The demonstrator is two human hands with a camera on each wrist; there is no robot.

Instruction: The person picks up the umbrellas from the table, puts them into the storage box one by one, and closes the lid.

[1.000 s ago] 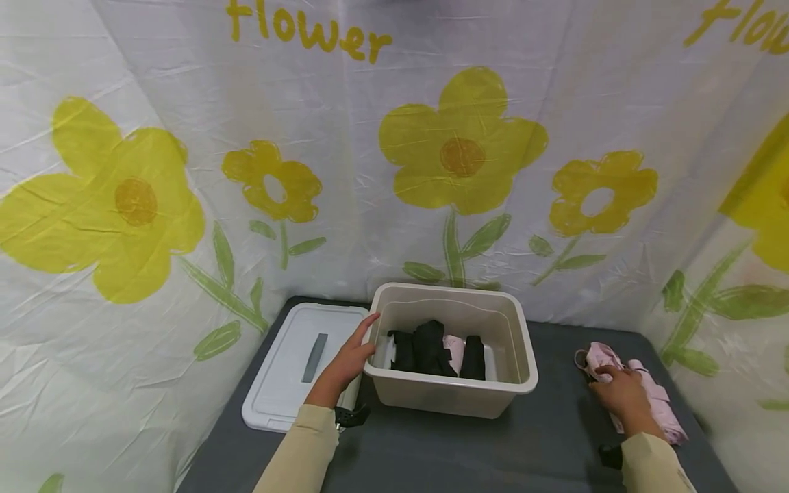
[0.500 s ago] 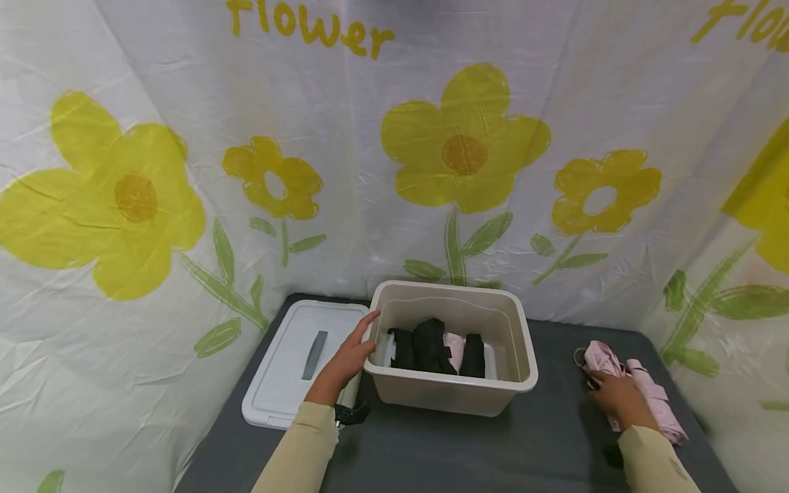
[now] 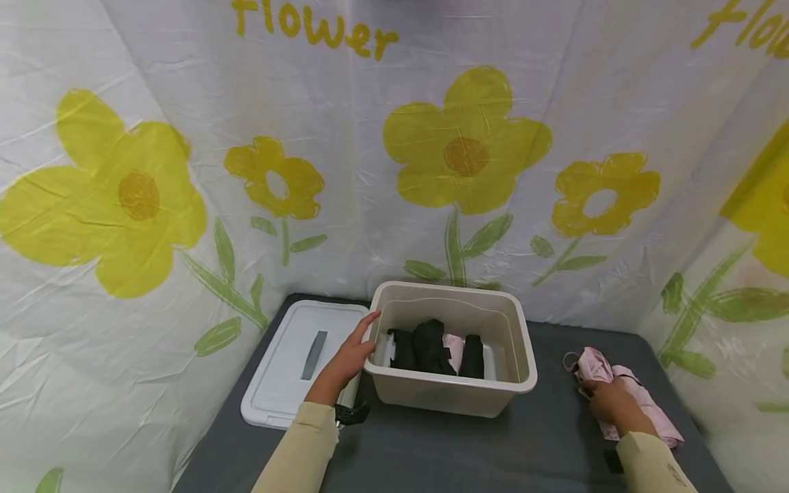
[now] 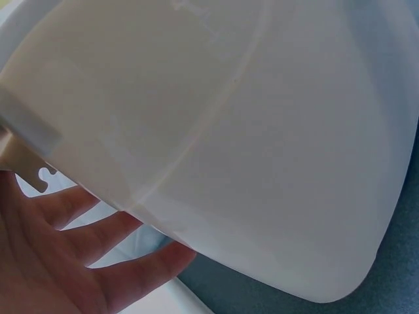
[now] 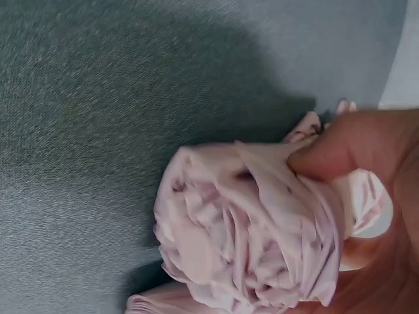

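My left hand (image 3: 344,361) rests with fairly straight fingers against the left side of a beige plastic bin (image 3: 444,396), touching its rim. In the left wrist view the fingers (image 4: 141,278) lie along the edge of the bin's wall. At the right, my right hand (image 3: 613,402) grips a pink folded umbrella (image 5: 229,222), its thumb pressed on the gathered fabric; a thin loop dangles from the far end. Close beside it lies a second pink roll (image 3: 655,409), partly behind the hand. Inside the bin are several black rolled bundles (image 3: 429,348) and a pink one (image 3: 454,350).
A white lid (image 3: 280,373) with a grey handle lies left of the bin on the dark table (image 3: 468,455). Behind stands a white curtain (image 3: 364,171) printed with yellow flowers.
My right hand has shifted its hold on the pink umbrella, and the umbrella has moved slightly left and toward me. The left hand and bin stay put.
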